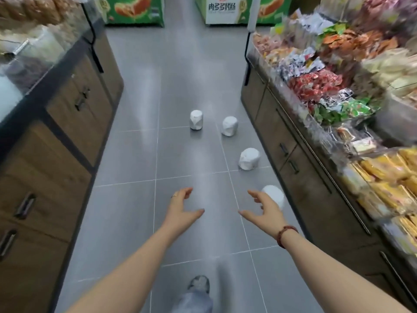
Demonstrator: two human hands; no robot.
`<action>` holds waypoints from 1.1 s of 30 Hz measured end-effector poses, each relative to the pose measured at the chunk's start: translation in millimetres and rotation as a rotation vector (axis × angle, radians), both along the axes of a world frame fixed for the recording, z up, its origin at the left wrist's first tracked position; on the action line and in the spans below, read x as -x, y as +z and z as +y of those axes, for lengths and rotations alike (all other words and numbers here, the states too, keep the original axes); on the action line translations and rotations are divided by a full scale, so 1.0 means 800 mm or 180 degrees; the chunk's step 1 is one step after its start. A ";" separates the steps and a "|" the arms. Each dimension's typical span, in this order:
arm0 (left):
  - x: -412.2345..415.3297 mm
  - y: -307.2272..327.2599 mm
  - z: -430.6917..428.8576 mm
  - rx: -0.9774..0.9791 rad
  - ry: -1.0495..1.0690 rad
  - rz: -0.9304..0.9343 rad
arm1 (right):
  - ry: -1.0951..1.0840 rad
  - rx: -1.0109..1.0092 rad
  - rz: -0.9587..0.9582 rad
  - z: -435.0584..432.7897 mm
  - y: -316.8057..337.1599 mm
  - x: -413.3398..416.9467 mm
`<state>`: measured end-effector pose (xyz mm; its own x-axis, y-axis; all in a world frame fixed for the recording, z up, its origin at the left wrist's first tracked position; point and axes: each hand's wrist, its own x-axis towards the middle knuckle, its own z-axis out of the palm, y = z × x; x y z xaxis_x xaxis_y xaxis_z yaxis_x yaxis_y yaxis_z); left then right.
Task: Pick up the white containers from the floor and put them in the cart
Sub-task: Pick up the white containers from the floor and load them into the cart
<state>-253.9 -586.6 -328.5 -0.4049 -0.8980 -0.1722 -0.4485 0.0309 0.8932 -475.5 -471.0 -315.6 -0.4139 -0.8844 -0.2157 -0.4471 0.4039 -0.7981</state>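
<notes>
Several white containers stand on the grey tile floor of a shop aisle. The farthest one (195, 119) is left of a second (229, 125); a third (249, 159) sits nearer, toward the right counter. The nearest container (275, 195) is partly hidden behind my right hand (262, 210). My right hand reaches forward with fingers spread and loosely curved, holding nothing. My left hand (182, 208) is stretched out beside it, fingers relaxed, also empty, over bare floor. No cart is in view.
A wooden counter with drawers and glass cases (56, 123) lines the left side. On the right, a counter (300, 154) carries piled snack packets (338, 91). Green display boxes (135, 10) stand at the aisle's far end. My shoe (198, 284) is on the floor below.
</notes>
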 end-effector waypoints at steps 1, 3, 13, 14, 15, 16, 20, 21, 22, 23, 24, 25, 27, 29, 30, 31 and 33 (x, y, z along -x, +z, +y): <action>0.015 -0.006 -0.013 -0.0031 -0.0062 0.0013 | -0.0074 -0.0063 0.0014 -0.006 -0.003 0.013; 0.045 -0.016 -0.039 -0.0148 -0.0158 0.0028 | -0.0203 -0.0222 0.0026 -0.016 -0.008 0.038; 0.203 -0.073 -0.104 -0.0539 -0.0644 -0.0266 | -0.0672 -0.0784 0.0186 -0.035 -0.043 0.189; 0.221 -0.080 -0.106 -0.0567 -0.0660 -0.0293 | -0.0669 -0.0813 0.0211 -0.039 -0.050 0.210; 0.240 -0.088 -0.108 -0.0586 -0.0650 -0.0310 | -0.0658 -0.0841 0.0230 -0.043 -0.057 0.231; 0.260 -0.096 -0.111 -0.0615 -0.0622 -0.0324 | -0.0619 -0.0871 0.0235 -0.049 -0.065 0.254; 0.345 -0.130 -0.115 -0.0713 -0.0448 -0.0433 | -0.0188 -0.1089 0.0232 -0.074 -0.107 0.353; 0.367 -0.138 -0.114 -0.0745 -0.0365 -0.0487 | -0.0092 -0.1133 0.0222 -0.082 -0.118 0.380; 0.389 -0.146 -0.112 -0.0764 -0.0264 -0.0531 | 0.0006 -0.1159 0.0206 -0.090 -0.128 0.406; 0.410 -0.154 -0.109 -0.0793 -0.0178 -0.0571 | 0.0101 -0.1185 0.0186 -0.099 -0.137 0.430; 0.431 -0.162 -0.106 -0.0842 -0.0094 -0.0599 | 0.0205 -0.1222 0.0177 -0.107 -0.145 0.454; 0.450 -0.169 -0.102 -0.0898 -0.0017 -0.0624 | 0.0317 -0.1264 0.0184 -0.116 -0.153 0.474; 0.483 -0.183 -0.092 -0.1006 0.0083 -0.0679 | 0.0519 -0.1347 0.0223 -0.132 -0.169 0.511; 0.512 -0.201 -0.084 -0.1073 0.0157 -0.0734 | 0.0627 -0.1378 0.0226 -0.147 -0.191 0.542; 0.525 -0.212 -0.080 -0.1115 0.0183 -0.0758 | 0.0636 -0.1384 0.0198 -0.154 -0.203 0.556; 0.536 -0.224 -0.077 -0.1175 0.0209 -0.0785 | 0.0642 -0.1390 0.0160 -0.159 -0.217 0.566; 0.556 -0.253 -0.070 -0.1330 0.0256 -0.0851 | 0.0667 -0.1451 0.0070 -0.164 -0.247 0.583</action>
<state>-698.6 -642.3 -531.1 -0.2299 -0.7566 -0.6121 -0.6497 -0.3489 0.6754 -941.6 -602.5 -513.4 -0.2464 -0.7668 -0.5927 -0.5707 0.6091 -0.5508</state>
